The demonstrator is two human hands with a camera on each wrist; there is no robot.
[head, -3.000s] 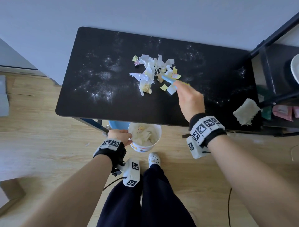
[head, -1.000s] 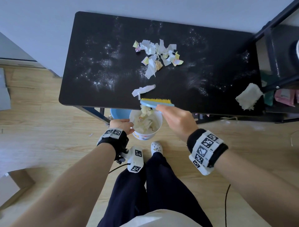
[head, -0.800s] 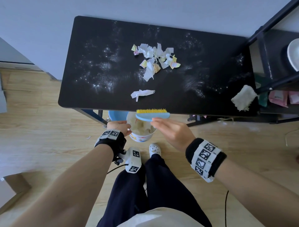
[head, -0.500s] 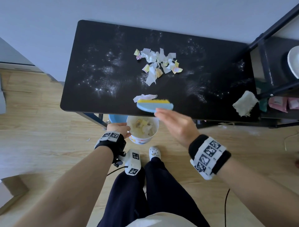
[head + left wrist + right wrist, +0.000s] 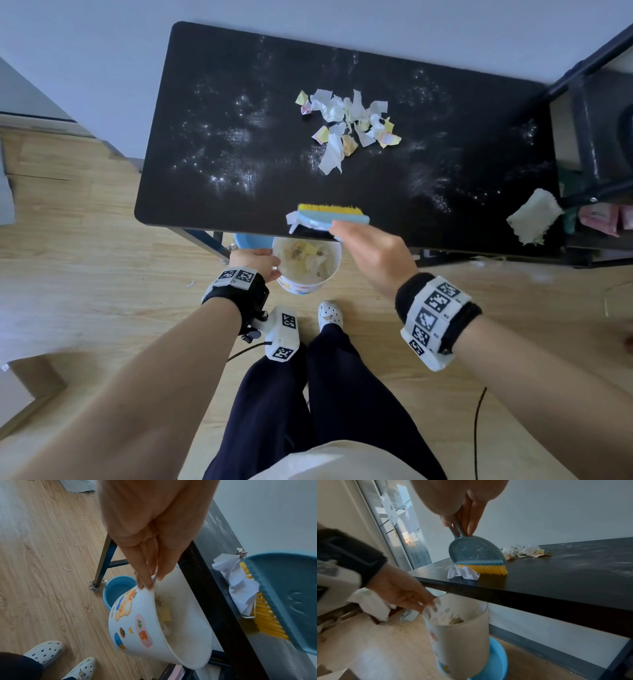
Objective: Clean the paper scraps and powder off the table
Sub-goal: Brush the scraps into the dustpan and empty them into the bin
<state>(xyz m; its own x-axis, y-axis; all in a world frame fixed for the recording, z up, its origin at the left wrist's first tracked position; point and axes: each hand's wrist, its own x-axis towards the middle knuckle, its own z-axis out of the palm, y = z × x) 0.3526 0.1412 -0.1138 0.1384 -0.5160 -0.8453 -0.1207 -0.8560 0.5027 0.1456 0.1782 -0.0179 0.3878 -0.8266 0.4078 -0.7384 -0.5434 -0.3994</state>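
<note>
Scrap [image 5: 294,219] sits at the worktop [image 5: 212,212] edge before my brush [image 5: 330,217], right hand [image 5: 375,255] fingers pinching its handle; left hand [image 5: 255,263] fingers hold the cup [image 5: 308,286] rim directly below.

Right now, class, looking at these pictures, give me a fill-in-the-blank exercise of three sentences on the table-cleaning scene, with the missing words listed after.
1. The right hand holds a blue brush with ____ bristles.
2. The left hand holds the white bucket just below the table's near ____.
3. The crumpled scrap by the bristles is made of ____.

Missing words: yellow; edge; paper
</note>
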